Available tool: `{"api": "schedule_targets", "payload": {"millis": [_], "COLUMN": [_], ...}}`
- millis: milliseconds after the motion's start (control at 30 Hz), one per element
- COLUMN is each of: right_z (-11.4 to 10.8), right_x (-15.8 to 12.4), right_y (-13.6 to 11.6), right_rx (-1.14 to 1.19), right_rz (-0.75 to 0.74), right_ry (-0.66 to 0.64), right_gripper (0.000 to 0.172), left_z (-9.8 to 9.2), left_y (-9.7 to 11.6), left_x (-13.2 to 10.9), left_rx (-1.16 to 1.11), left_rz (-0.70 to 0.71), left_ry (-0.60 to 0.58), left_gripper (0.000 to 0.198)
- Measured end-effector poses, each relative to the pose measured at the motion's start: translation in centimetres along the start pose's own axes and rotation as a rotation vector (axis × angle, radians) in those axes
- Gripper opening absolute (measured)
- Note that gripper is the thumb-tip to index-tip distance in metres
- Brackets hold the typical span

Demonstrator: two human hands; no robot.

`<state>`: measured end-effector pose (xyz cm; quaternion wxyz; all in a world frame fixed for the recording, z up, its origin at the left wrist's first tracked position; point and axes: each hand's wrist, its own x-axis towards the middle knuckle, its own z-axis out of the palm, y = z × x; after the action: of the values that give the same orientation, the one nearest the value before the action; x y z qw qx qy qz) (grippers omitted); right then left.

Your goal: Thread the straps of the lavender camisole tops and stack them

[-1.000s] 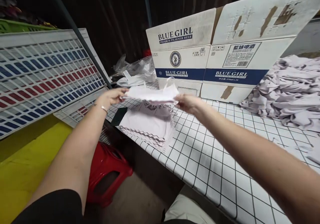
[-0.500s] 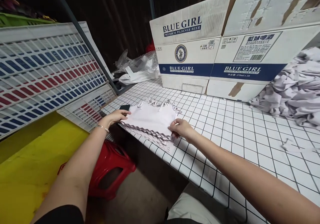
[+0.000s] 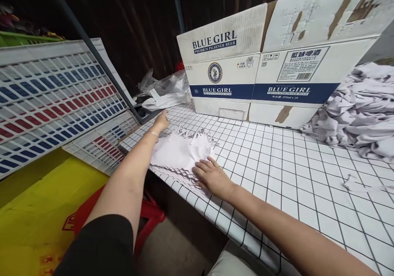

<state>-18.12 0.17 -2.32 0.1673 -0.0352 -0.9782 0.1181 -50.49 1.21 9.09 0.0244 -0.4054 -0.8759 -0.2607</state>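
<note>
A stack of pale pinkish-white fabric pieces [image 3: 172, 151] lies at the near edge of the table, with zigzag-cut front edges and thin straps bunched along the far side. My right hand [image 3: 212, 178] rests on the stack's right front corner, fingers stretched out over the cloth. Past the far left corner of the stack is my left hand [image 3: 161, 121], low over the table; its fingers are mostly hidden behind the hand, so I cannot see whether they hold anything.
A black-and-white checked cloth [image 3: 264, 165] covers the table. Behind stands a Blue Girl beer carton [image 3: 226, 73], with clear plastic bags [image 3: 166, 89] to its left. At right sits a heap of pale fabric [image 3: 357, 112]. White plastic crates [image 3: 55, 91] and a red stool [image 3: 150, 214] are left.
My left hand has left the stack's left edge and moved forward past it. My right hand has gone from pinching the right edge to lying on the corner with fingers extended.
</note>
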Motion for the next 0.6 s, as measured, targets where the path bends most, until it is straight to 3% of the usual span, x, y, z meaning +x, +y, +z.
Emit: {"api": "schedule_targets", "payload": {"millis": [67, 133, 233, 300, 333, 433, 533, 600], "right_z": [-0.4, -1.2, -3.3, -4.8, -5.6, -8.7, -12.8, -15.5], "right_x": [-0.1, -1.3, -5.2, -9.1, -11.5, -20.5, -30.6, -36.1], "right_y": [-0.4, -1.4, -3.1, -3.2, -2.9, -0.9, 2.1, 4.5], "right_rx": [0.022, 0.03, -0.017, -0.076, -0.099, -0.154, -0.242, -0.299], "right_rz": [0.017, 0.028, -0.021, -0.025, 0.015, 0.34, 0.872, 1.224], "right_ry": [-0.006, 0.001, 0.038, 0.059, 0.07, 0.202, 0.499, 0.639], "right_gripper": [0.047, 0.051, 0.05, 0.045, 0.042, 0.031, 0.016, 0.015], "left_z": [-1.0, -1.5, -0.7, 1.1, 2.4, 6.7, 11.5, 15.0], "left_y": [2.3, 5.5, 10.7, 13.4, 14.6, 18.6, 24.5, 29.4], "left_x": [1.5, 1.2, -2.1, -5.3, -6.9, -12.6, -18.5, -21.9], "left_rx": [-0.003, -0.042, -0.174, -0.239, -0.263, -0.367, -0.455, -0.525], "left_rz": [-0.006, 0.036, 0.184, 0.347, 0.45, 0.59, 0.658, 0.718], "left_ry": [0.115, 0.163, 0.135, 0.137, 0.077, -0.233, -0.56, -0.691], "left_gripper": [0.055, 0.056, 0.056, 0.053, 0.051, 0.041, 0.04, 0.035]}}
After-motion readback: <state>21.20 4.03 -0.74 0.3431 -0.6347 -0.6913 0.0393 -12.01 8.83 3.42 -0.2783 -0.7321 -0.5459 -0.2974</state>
